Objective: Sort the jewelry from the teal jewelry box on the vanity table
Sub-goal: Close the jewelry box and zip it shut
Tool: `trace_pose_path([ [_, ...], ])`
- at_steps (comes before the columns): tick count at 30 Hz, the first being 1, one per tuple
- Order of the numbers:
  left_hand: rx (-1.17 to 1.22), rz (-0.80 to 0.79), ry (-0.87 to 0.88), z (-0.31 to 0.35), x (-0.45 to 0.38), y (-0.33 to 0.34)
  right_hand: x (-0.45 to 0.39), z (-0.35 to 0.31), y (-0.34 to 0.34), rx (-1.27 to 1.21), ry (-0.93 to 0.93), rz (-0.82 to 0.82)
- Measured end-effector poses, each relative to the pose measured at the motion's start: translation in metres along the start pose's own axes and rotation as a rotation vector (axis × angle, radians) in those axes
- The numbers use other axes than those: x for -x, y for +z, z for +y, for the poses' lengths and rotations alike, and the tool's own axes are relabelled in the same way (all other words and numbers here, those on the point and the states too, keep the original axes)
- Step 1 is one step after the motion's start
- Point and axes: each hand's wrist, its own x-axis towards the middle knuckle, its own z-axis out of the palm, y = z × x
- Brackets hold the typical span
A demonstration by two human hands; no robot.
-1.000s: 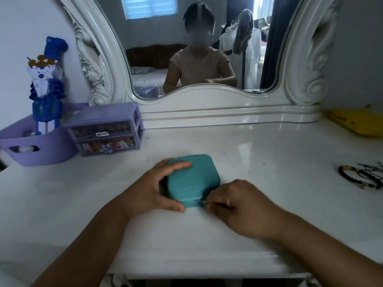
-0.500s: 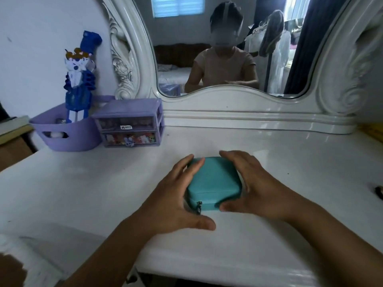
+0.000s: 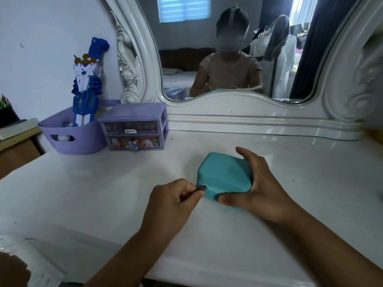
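Note:
A small teal jewelry box (image 3: 224, 174) lies with its lid down on the white vanity table (image 3: 103, 193), near the middle. My left hand (image 3: 172, 204) pinches the metal zipper pull (image 3: 202, 188) at the box's front left corner. My right hand (image 3: 259, 187) grips the box from the right, fingers over the far edge and thumb along the front side. No jewelry is in sight.
A purple two-drawer organizer (image 3: 134, 127) and a purple basket (image 3: 72, 133) holding a blue figure (image 3: 87, 83) stand at the back left. The ornate white mirror (image 3: 228, 48) runs along the back. A wooden stand (image 3: 14, 146) sits beyond the left edge.
The hands swapped roles: my right hand let go of the zipper and now holds the box's right side; my left hand took the zipper pull. The view turned left, so the bracelets are out of view.

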Motion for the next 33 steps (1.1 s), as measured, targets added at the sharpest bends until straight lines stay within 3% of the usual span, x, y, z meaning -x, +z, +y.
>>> trace_pose_path([
  [7,-0.435,0.047,0.387,0.005,-0.004,0.0,0.003,-0.005,0.005,-0.075,0.083,0.036],
  [13,-0.703,0.108,0.412,0.013,-0.01,0.008,0.003,-0.006,0.007,-0.079,0.092,0.07],
  [21,-0.808,0.06,0.482,0.006,-0.026,0.016,0.004,-0.007,0.004,-0.051,0.134,0.133],
  [29,-1.07,-0.017,0.735,0.013,-0.049,0.013,0.002,-0.005,0.002,-0.031,0.177,0.194],
  [33,-0.874,-0.147,0.678,0.002,-0.062,-0.001,0.002,-0.004,-0.002,-0.074,0.151,0.17],
])
